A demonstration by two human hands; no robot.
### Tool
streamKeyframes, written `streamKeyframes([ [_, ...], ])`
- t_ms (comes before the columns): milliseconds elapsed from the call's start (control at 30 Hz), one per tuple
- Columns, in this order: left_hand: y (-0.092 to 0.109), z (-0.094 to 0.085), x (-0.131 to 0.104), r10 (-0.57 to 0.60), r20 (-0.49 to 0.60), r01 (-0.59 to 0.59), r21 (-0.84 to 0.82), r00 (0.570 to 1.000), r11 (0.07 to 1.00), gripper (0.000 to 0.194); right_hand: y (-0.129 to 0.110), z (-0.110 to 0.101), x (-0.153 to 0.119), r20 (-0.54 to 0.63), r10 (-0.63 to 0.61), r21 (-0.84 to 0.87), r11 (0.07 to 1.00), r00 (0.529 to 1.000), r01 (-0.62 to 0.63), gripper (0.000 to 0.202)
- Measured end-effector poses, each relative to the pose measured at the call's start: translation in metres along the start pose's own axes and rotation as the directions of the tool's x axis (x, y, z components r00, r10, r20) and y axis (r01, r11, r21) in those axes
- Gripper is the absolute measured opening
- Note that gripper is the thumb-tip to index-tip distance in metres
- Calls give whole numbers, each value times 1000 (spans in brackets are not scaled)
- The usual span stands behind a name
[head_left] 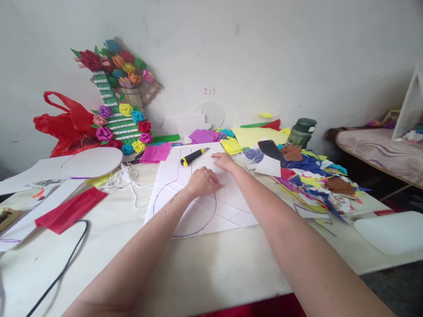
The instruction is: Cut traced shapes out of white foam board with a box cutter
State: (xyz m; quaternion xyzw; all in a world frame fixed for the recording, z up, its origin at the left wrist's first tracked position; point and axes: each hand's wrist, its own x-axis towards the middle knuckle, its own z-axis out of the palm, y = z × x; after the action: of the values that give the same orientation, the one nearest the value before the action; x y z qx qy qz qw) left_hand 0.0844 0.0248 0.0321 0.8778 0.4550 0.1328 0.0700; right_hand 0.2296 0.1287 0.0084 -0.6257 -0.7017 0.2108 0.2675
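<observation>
A large white paper sheet (230, 211) with fold lines lies on the table, bearing a purple drawn circle and a narrow outline above it. My left hand (202, 181) rests over the top of the circle, its fingers bent and the thumb apart; nothing shows in it. Just beyond, to the right, my right hand (223, 162) lies low on the sheet with fingers stretched out. A black and yellow utility knife (194, 156) lies on the paper's upper part, near both hands and touched by neither.
Left: cut white card oval (92, 162), red crepe paper (70, 209), white string (123, 178) and a black cable (62, 269). Behind: paper-flower decoration (123, 121) and red bag (69, 122). Right: colored scraps (317, 176), phone (270, 149), green bottle (300, 133) and white board (399, 232).
</observation>
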Motion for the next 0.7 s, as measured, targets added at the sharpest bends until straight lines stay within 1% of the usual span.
streamKeyframes([
  [33,11,1,-2,81,62,-79,-38,995,996,23,1,-2,-5,10,-18,10,1000,1000,17,50],
  [100,30,6,-7,164,154,-157,-60,974,986,28,2,-7,-15,41,-39,13,999,998,39,50],
  [167,45,10,-11,234,198,-229,-43,952,972,38,0,-12,-24,71,-38,-5,999,997,38,50],
  [233,59,14,-14,269,228,-275,-4,936,961,40,-3,-16,-31,86,-26,-34,999,996,29,51],
  [333,75,14,-18,335,312,-354,6,889,935,23,-7,-19,-38,109,-21,-80,996,994,29,51],
  [400,80,11,-20,390,378,-396,-65,840,916,18,-10,-19,-41,131,-26,-110,993,991,40,52],
  [433,80,9,-22,412,412,-391,-140,813,910,17,-11,-18,-42,148,-28,-125,991,989,47,52],
  [467,79,7,-23,431,440,-360,-239,788,902,15,-12,-17,-42,165,-29,-140,989,986,53,53],
  [500,77,4,-25,446,459,-302,-355,768,885,14,-14,-15,-43,184,-32,-156,986,982,61,54],
  [533,74,1,-28,461,467,-225,-476,755,850,13,-15,-14,-44,202,-38,-175,982,979,74,54],
  [600,67,-3,-34,487,459,-65,-674,743,736,14,-19,-12,-45,234,-58,-230,967,971,113,56],
  [633,64,-6,-37,504,470,9,-737,725,675,17,-21,-12,-46,249,-62,-261,957,967,129,56],
  [667,61,-8,-41,522,492,79,-776,696,626,19,-24,-12,-47,264,-63,-289,947,963,141,57],
  [700,57,-9,-44,538,525,148,-792,659,592,22,-26,-12,-48,278,-55,-314,938,959,145,57],
])
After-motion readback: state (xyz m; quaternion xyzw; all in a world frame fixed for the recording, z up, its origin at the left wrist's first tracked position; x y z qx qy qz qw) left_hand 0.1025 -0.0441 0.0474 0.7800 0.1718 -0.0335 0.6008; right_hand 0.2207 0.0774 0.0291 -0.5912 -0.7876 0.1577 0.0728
